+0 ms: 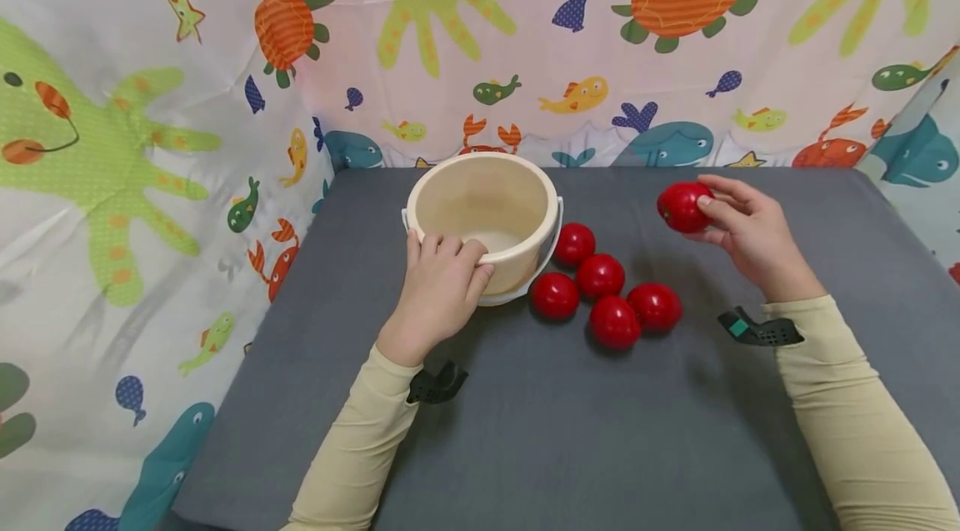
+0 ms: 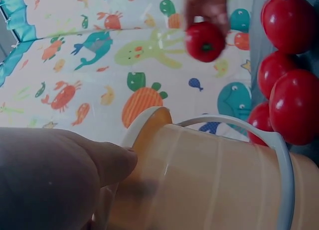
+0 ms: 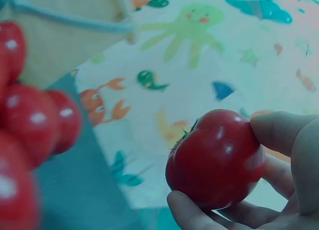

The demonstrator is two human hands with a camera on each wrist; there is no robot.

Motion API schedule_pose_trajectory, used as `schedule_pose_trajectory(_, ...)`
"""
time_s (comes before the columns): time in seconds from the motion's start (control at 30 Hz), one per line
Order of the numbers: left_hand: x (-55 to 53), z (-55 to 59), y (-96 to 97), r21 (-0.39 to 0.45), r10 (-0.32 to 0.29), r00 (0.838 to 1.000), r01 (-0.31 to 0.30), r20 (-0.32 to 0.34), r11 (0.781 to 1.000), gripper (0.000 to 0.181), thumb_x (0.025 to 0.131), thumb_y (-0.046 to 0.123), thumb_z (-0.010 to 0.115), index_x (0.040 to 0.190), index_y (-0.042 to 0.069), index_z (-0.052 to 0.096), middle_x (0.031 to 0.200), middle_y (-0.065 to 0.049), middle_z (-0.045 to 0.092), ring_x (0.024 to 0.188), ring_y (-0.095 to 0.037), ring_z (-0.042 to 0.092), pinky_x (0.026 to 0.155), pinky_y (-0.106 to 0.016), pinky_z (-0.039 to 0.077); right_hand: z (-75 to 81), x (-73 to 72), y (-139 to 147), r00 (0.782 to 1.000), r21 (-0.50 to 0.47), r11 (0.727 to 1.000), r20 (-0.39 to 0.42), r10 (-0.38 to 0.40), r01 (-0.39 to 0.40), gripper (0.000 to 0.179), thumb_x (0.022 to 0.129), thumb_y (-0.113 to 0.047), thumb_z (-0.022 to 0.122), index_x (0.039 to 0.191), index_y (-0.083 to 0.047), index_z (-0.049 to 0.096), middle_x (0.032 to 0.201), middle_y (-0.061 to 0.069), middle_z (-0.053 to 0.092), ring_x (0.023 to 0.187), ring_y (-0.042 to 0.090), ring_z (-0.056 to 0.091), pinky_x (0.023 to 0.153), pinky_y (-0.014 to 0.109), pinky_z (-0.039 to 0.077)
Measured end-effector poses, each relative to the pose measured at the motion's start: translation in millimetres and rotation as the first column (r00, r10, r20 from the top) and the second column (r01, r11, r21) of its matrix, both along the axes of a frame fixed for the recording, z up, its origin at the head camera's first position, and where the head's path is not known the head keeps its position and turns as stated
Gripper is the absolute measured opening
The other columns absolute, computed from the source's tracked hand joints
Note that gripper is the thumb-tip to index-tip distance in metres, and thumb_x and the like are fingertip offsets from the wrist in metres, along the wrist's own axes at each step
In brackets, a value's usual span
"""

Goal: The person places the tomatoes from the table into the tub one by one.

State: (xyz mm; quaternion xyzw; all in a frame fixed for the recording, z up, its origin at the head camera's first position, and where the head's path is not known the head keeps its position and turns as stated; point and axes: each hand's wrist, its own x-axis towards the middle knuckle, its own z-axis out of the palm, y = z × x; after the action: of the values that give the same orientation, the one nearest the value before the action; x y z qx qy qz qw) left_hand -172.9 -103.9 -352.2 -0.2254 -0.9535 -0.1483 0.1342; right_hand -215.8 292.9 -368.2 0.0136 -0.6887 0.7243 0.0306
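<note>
A cream bucket (image 1: 517, 268) with a white handle stands upright on the grey table, its inside bare. My left hand (image 1: 442, 289) grips the near rim, the thumb outside on the wall, as the left wrist view shows too. In my right hand (image 1: 753, 235) a red tomato (image 1: 684, 207) is held between thumb and fingers, raised above the table to the right. Its green calyx shows in the right wrist view, on the tomato (image 3: 217, 160). Several more red tomatoes (image 1: 600, 274) lie in a cluster between the bucket and my right hand.
The grey table (image 1: 585, 439) reaches to a printed curtain (image 1: 510, 39) of sea animals at the back, and another stretch of it hangs along the left side. The bucket's white handle (image 1: 551, 239) hangs down on the side facing the tomatoes.
</note>
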Motion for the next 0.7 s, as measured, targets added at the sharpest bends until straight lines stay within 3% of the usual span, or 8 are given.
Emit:
schedule_pose_trajectory(0.13, -1.4, 0.6, -0.6, 0.003, 0.007, 1.0, -0.007, 0.005, 1.0, 0.017, 0.103, 0.027, 0.058, 0.106, 0.012, 0.064, 0.102, -0.013, 0.062, 0.119, -0.041, 0.05, 0.116, -0.076, 0.017, 37.6, -10.6, -9.0, 0.999, 0.004, 1.0, -0.034, 0.029, -0.029, 0.047, 0.099, -0.019, 0.066, 0.145, -0.015, 0.054, 0.123, -0.005, 0.057, 0.11, 0.011, 0.056, 0.072, 0.02, 0.061)
schedule_pose_trajectory(0.3, -1.9, 1.3, -2.9, 0.005, 0.014, 1.0, -0.014, 0.004, 1.0, 0.017, 0.103, 0.027, 0.058, 0.104, 0.012, 0.064, 0.101, -0.013, 0.062, 0.119, -0.041, 0.05, 0.116, -0.076, 0.018, 76.6, -29.2, -41.2, 0.988, -0.022, 0.993, -0.113, 0.109, -0.112, 0.039, 0.098, -0.012, 0.066, 0.136, -0.014, 0.062, 0.12, -0.001, 0.063, 0.107, 0.015, 0.061, 0.071, 0.021, 0.061)
schedule_pose_trajectory(0.43, -0.7, 0.9, -4.6, 0.011, 0.02, 1.0, -0.02, 0.003, 1.0, 0.017, 0.103, 0.027, 0.058, 0.104, 0.011, 0.065, 0.101, -0.013, 0.061, 0.118, -0.041, 0.049, 0.116, -0.076, 0.017, 101.4, -41.0, -84.3, 0.978, 0.132, 0.978, -0.112, 0.174, -0.159, 0.043, 0.099, -0.016, 0.064, 0.142, -0.012, 0.057, 0.132, 0.007, 0.061, 0.11, 0.016, 0.062, 0.073, 0.022, 0.061)
schedule_pose_trajectory(0.57, -0.7, 0.1, -3.7, 0.005, 0.016, 1.0, -0.016, -0.001, 1.0, 0.018, 0.103, 0.028, 0.057, 0.105, 0.012, 0.064, 0.102, -0.013, 0.062, 0.118, -0.04, 0.05, 0.117, -0.075, 0.018, 112.6, -51.2, -127.6, 0.97, 0.332, 0.925, -0.085, 0.227, -0.187, 0.049, 0.102, -0.021, 0.061, 0.148, -0.011, 0.051, 0.145, 0.016, 0.055, 0.113, 0.02, 0.063, 0.076, 0.021, 0.061)
schedule_pose_trajectory(0.7, -1.7, -0.5, -0.5, 0.0, 0.0, 1.0, 0.0, -0.01, 1.0, 0.019, 0.104, 0.028, 0.055, 0.105, 0.012, 0.064, 0.101, -0.013, 0.062, 0.119, -0.039, 0.05, 0.117, -0.075, 0.018, 108.8, -60.2, -161.4, 0.958, 0.412, 0.882, -0.064, 0.279, -0.23, 0.048, 0.101, -0.019, 0.061, 0.148, -0.01, 0.052, 0.146, 0.019, 0.056, 0.12, 0.03, 0.064, 0.077, 0.023, 0.062)
